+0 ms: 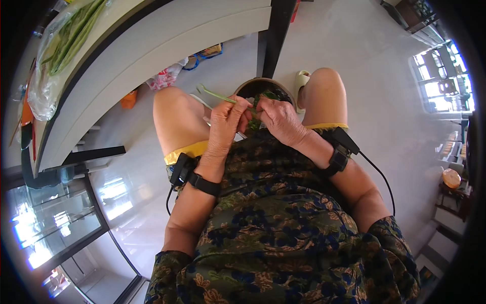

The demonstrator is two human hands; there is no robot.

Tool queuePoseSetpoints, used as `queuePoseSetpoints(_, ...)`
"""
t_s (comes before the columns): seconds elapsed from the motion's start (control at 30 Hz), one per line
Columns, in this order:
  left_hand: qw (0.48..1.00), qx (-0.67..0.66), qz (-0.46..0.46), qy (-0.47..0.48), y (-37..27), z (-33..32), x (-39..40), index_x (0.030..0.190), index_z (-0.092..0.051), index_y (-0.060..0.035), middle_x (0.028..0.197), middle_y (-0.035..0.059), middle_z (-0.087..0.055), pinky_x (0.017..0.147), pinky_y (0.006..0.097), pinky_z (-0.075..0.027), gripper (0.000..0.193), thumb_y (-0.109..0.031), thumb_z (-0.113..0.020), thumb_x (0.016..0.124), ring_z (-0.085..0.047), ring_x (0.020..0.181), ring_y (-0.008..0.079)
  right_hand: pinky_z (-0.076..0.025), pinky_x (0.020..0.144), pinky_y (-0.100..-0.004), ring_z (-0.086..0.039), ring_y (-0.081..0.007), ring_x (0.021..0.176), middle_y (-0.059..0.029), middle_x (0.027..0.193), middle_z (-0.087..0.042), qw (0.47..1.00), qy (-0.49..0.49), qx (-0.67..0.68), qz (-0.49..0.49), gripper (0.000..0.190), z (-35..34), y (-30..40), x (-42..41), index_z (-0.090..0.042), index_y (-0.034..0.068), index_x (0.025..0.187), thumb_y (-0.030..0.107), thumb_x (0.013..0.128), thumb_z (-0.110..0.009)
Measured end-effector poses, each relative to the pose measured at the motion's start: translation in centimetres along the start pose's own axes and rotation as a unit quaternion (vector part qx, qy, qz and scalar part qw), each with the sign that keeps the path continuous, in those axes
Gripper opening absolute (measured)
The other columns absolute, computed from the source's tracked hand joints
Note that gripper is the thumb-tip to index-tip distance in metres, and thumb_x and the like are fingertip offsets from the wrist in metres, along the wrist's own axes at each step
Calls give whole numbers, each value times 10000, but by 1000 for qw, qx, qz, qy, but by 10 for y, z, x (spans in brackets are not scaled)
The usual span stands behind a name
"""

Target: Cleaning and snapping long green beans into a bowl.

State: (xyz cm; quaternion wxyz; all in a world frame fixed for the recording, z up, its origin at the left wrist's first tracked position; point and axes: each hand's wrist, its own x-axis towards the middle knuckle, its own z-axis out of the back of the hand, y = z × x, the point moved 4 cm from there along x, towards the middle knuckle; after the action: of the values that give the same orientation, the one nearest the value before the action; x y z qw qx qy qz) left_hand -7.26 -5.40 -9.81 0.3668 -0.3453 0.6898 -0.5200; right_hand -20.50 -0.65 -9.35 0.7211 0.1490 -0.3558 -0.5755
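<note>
My left hand pinches a slender green stalk between thumb and fingers. Its curled free end points up and to the left, away from the hand. Close beside it, my right hand has its thumb and fingertips closed around the stalk's other end, which is mostly hidden. Both hands are over a round bin between my knees. Green leafy scraps lie inside the bin, partly covered by my hands.
A clear plastic bag with long green stalks lies on the table at upper left. A dark table leg stands just beyond the bin. Bags and an orange object are on the floor. Cables hang from both wrist devices.
</note>
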Motion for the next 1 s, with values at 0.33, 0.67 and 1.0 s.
queuePoseSetpoints(0.33,998,3,-59,19,-16,-17,-14,832,-566,-1,632,46,-553,353,189,-295,191,-167,-505,904,-450,404,75,-440,473,-311,-578,-217,552,-98,620,-549,956,-7,113,-269,129,-5,-49,-6,-544,16,848,126,794,-504)
queuePoseSetpoints(0.67,998,-46,18,29,3,-5,-1,826,-575,-18,565,14,-497,350,180,-256,251,-257,-530,890,-367,380,52,-268,453,-171,-423,-53,565,19,639,-448,735,134,580,-325,173,-14,-9,-6,-534,57,899,223,852,-530)
queuePoseSetpoints(1.0,994,-93,56,-8,6,8,1,836,-554,-45,604,13,-522,365,177,-256,189,-227,-537,885,-378,386,57,-239,450,-190,-375,-55,537,19,636,-423,707,164,603,-331,134,-9,0,-7,-534,22,889,139,839,-493)
